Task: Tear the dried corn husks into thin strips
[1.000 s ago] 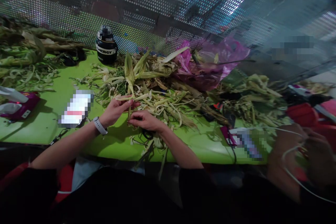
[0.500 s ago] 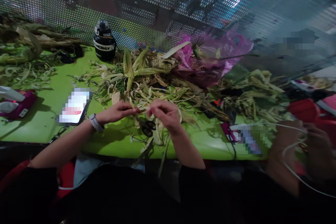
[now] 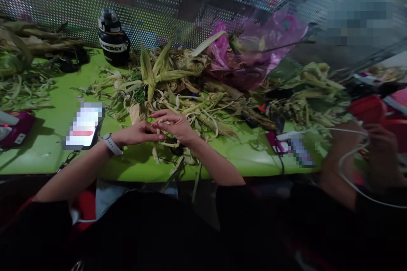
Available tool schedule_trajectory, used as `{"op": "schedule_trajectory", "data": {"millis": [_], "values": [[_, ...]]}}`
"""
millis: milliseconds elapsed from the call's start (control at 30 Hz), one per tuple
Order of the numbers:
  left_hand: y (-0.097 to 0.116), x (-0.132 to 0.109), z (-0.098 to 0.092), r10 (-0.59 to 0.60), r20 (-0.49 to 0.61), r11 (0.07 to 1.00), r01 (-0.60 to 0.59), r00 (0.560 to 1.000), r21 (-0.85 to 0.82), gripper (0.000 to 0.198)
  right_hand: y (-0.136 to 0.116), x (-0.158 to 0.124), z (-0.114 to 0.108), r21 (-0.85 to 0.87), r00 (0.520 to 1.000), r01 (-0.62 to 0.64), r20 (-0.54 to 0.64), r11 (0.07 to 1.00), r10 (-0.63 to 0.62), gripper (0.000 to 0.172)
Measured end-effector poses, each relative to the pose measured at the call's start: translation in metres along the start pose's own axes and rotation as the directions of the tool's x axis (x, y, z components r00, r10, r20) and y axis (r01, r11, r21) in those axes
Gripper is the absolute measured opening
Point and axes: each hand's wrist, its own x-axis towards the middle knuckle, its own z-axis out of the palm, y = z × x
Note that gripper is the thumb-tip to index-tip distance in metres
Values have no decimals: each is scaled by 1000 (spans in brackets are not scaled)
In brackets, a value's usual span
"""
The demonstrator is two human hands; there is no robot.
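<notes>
My left hand [image 3: 137, 132], with a watch [image 3: 112, 145] on its wrist, is closed at the near edge of a heap of corn husks [image 3: 203, 106]. My right hand [image 3: 178, 127] meets its fingertips from the right, thumb and forefinger pinched together. Between the two hands shows a thin pale husk strip [image 3: 159, 122], mostly covered by the fingers. Just below them, dark scissors [image 3: 177, 150] lie on the green table [image 3: 133, 165], partly hidden by my right hand and loose husk strips.
A phone [image 3: 84, 125] and a purple power socket [image 3: 19, 129] lie to the left. Behind stand a black bottle [image 3: 112, 42] and a pink plastic bag [image 3: 244, 61]. At right are another phone [image 3: 301, 151], a white cable [image 3: 341, 161] and another person's arms [image 3: 343, 159].
My right hand has moved left to my left hand, and their fingertips now meet. Before, the two hands were slightly apart. The whole view has shifted a little.
</notes>
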Motion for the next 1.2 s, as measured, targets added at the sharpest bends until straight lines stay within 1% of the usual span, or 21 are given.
{"op": "schedule_trajectory", "data": {"millis": [100, 233, 333, 400, 433, 500, 533, 567, 633, 700, 800, 900, 967, 1067, 1133, 1200], "values": [[1, 0, 2, -25, 122, 999, 20, 992, 46, 31, 4, 2, 0, -5, 999, 20, -40, 1000, -21, 22], [5, 1, 6, -6, 211, 998, -8, 978, 64, 28, 3, 3, 0, -3, 997, -3, -78, 1000, 3, 24], [8, 1, 9, 22, 250, 999, -27, 968, 17, 26, 0, 4, -2, 16, 996, -51, -70, 999, 52, 29], [9, 1, 10, 9, 217, 1000, -3, 976, -28, 27, -2, 6, -8, 66, 988, -135, -67, 989, 140, 36], [9, 1, 10, -16, 171, 999, 24, 985, -48, 29, -2, 7, -12, 99, 979, -179, -81, 979, 187, 41], [8, 1, 10, -75, 36, 992, 79, 996, -98, 36, -1, 9, -21, 149, 956, -242, -132, 959, 262, 52], [7, 0, 10, -101, -31, 987, 96, 994, -130, 39, 0, 9, -24, 151, 946, -267, -146, 952, 288, 56], [6, 0, 10, -119, -85, 981, 104, 989, -161, 42, 1, 10, -27, 138, 940, -291, -141, 947, 309, 58], [4, 1, 9, -142, -135, 973, 113, 981, -204, 44, 2, 10, -28, 95, 934, -335, -94, 937, 344, 54], [2, 1, 9, -168, -123, 965, 138, 978, -222, 40, 1, 9, -25, 84, 928, -365, -48, 927, 370, 43], [0, 2, 10, -196, -73, 960, 176, 978, -217, 37, 0, 8, -17, 113, 933, -347, -64, 931, 355, 36], [1, 2, 10, -190, -36, 961, 178, 981, -211, 38, -2, 7, -12, 126, 947, -275, -138, 953, 291, 37], [2, 2, 10, -172, -15, 961, 164, 985, -223, 36, -2, 7, -10, 143, 948, -232, -191, 962, 256, 38], [3, 1, 10, -155, 5, 957, 151, 988, -249, 33, -2, 9, -11, 155, 940, -226, -224, 962, 257, 39], [2, 1, 11, -146, -4, 943, 138, 989, -303, 32, 1, 11, -14, 161, 935, -255, -209, 953, 286, 43], [-1, 1, 12, -114, -64, 897, 75, 991, -436, 31, 7, 14, -20, 204, 924, -255, -238, 945, 300, 44]]}}
